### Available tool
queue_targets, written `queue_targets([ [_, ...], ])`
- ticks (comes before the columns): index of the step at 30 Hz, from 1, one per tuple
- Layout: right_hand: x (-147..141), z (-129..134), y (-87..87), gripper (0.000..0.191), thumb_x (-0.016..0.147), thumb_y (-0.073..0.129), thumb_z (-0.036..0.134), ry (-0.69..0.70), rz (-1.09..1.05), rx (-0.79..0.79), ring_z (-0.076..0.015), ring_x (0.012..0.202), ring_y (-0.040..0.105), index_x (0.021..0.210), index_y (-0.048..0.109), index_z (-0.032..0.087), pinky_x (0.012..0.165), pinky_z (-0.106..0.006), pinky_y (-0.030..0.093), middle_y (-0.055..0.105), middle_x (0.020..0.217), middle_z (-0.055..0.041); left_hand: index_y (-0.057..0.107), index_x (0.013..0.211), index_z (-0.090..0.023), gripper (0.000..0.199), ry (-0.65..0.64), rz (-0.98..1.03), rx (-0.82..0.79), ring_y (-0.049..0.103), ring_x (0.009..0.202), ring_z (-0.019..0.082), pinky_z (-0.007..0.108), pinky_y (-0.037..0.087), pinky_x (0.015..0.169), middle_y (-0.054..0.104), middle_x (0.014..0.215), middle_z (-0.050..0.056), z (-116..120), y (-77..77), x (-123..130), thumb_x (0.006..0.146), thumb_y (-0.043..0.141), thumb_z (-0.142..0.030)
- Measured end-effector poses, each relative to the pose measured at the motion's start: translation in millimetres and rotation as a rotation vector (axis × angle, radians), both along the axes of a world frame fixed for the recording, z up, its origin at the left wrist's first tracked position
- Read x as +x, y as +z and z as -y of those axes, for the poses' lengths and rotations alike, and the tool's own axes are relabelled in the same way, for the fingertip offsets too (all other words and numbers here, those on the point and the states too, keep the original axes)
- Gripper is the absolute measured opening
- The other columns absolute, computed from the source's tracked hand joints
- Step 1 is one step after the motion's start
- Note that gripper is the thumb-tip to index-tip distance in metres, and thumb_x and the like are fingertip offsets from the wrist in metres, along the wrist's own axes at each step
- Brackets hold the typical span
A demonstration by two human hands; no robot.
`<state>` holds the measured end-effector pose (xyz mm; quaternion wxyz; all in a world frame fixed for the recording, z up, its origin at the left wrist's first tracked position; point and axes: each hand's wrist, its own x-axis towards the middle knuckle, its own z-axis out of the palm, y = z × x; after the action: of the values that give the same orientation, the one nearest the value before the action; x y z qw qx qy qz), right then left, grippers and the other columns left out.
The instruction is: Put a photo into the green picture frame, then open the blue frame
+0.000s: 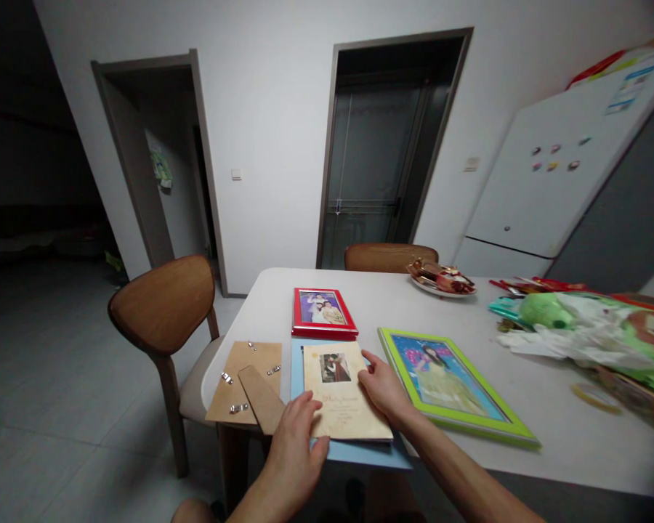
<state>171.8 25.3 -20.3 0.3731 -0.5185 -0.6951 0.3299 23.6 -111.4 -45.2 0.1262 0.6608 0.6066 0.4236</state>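
Note:
A cream sheet with a small picture and printed lettering (341, 414) lies on a larger light blue sheet (368, 455) at the table's front edge. My left hand (297, 447) rests at its lower left, fingers spread and thumb apart, touching the edge. Along its right edge sits my right hand (384, 388), index finger stretched out and the other fingers bent against the sheet; its thumb is hidden. To the left is a brown frame backing board (232, 381) with metal clips and a stand leg (261, 396), its lower end partly behind my left hand.
A red picture frame (324, 330) lies beyond the sheets, and a green picture frame (458, 385) lies to the right. Farther right are a plate of wrapped items (441, 280), a tape roll (596, 398) and piled plastic packaging (588, 327). A wooden chair (166, 305) stands left.

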Motion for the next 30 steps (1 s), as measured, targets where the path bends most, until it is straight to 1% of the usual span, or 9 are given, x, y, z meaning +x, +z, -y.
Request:
queue_targets([
  [4, -6, 3, 0.8, 0.042, 0.066, 0.040, 0.014, 0.021, 0.258, 0.169, -0.0176, 0.076, 0.057, 0.106, 0.051, 0.010, 0.068, -0.025, 0.039, 0.062, 0.088, -0.0097, 0.052, 0.102, -0.014, 0.035, -0.050, -0.141, 0.001, 0.039, 0.113, 0.024, 0.045, 0.030, 0.096, 0.046, 0.120, 0.013, 2, -1.6, 1, 0.068, 0.050, -0.014],
  [8, -7, 11, -1.2, 0.033, 0.074, 0.040, 0.024, 0.012, 0.528, 0.341, -0.0217, 0.087, 0.053, 0.101, 0.053, 0.011, 0.075, -0.030, 0.036, 0.060, 0.092, -0.0132, 0.053, 0.099, -0.015, 0.029, -0.065, -0.246, -0.042, 0.038, 0.115, 0.027, 0.048, 0.027, 0.097, 0.049, 0.118, 0.013, 4, 6.6, 1, 0.070, 0.050, -0.017],
  [10, -7, 15, -5.5, 0.029, 0.075, 0.041, 0.027, -0.008, 0.635, 0.406, -0.0237, 0.092, 0.049, 0.097, 0.055, 0.013, 0.076, -0.032, 0.034, 0.056, 0.098, -0.0143, 0.054, 0.098, -0.014, 0.027, -0.067, -0.287, -0.064, 0.037, 0.115, 0.028, 0.048, 0.027, 0.097, 0.050, 0.117, 0.014, 4, 10.0, 3, 0.071, 0.049, -0.018],
  [13, -7, 16, -12.4, 0.026, 0.075, 0.042, 0.027, 0.003, 0.711, 0.467, -0.0255, 0.102, 0.040, 0.093, 0.057, 0.016, 0.078, -0.033, 0.033, 0.047, 0.114, -0.0134, 0.056, 0.096, -0.014, 0.026, -0.066, -0.305, -0.073, 0.038, 0.115, 0.028, 0.049, 0.027, 0.097, 0.052, 0.115, 0.014, 5, 10.8, 5, 0.072, 0.049, -0.018],
  [16, -5, 15, -13.8, 0.025, 0.076, 0.042, 0.025, 0.059, 0.719, 0.455, -0.0243, 0.103, 0.039, 0.093, 0.058, 0.018, 0.079, -0.032, 0.033, 0.048, 0.112, -0.0105, 0.052, 0.105, -0.015, 0.034, -0.082, -0.264, -0.021, 0.037, 0.115, 0.026, 0.047, 0.029, 0.096, 0.049, 0.119, 0.013, 9, 8.8, -3, 0.071, 0.049, -0.018],
  [19, -8, 19, -7.9, 0.027, 0.076, 0.042, 0.025, 0.083, 0.660, 0.446, -0.0234, 0.101, 0.041, 0.097, 0.057, 0.018, 0.081, -0.033, 0.031, 0.049, 0.112, -0.0097, 0.046, 0.113, -0.018, 0.045, -0.048, -0.220, 0.032, 0.035, 0.117, 0.024, 0.046, 0.030, 0.096, 0.043, 0.125, 0.012, 18, 7.8, -27, 0.068, 0.051, -0.016],
  [21, -17, 28, -1.6, 0.029, 0.076, 0.043, 0.025, 0.133, 0.594, 0.444, -0.0229, 0.102, 0.041, 0.101, 0.056, 0.018, 0.083, -0.033, 0.030, 0.049, 0.113, -0.0098, 0.045, 0.114, -0.020, 0.050, 0.037, -0.222, 0.022, 0.034, 0.118, 0.024, 0.046, 0.028, 0.097, 0.041, 0.126, 0.011, 22, 6.5, -51, 0.065, 0.053, -0.015],
  [26, -67, 66, 10.1, 0.032, 0.075, 0.045, 0.033, 0.406, 0.504, 0.501, -0.0211, 0.096, 0.043, 0.102, 0.055, 0.020, 0.083, -0.034, 0.028, 0.055, 0.101, -0.0074, 0.048, 0.109, -0.016, 0.051, 0.310, -0.335, -0.071, 0.034, 0.117, 0.028, 0.045, 0.028, 0.096, 0.043, 0.124, 0.012, 24, -7.7, -109, 0.059, 0.058, -0.015],
  [30, -103, 85, 5.1, 0.040, 0.067, 0.051, 0.046, 0.480, 0.612, 0.537, -0.0242, 0.091, 0.044, 0.098, 0.054, 0.021, 0.079, -0.039, 0.028, 0.056, 0.093, -0.0082, 0.049, 0.107, -0.013, 0.047, 0.338, -0.355, -0.106, 0.039, 0.114, 0.026, 0.041, 0.031, 0.095, 0.046, 0.120, 0.014, 22, -17.7, -131, 0.061, 0.056, -0.016],
])
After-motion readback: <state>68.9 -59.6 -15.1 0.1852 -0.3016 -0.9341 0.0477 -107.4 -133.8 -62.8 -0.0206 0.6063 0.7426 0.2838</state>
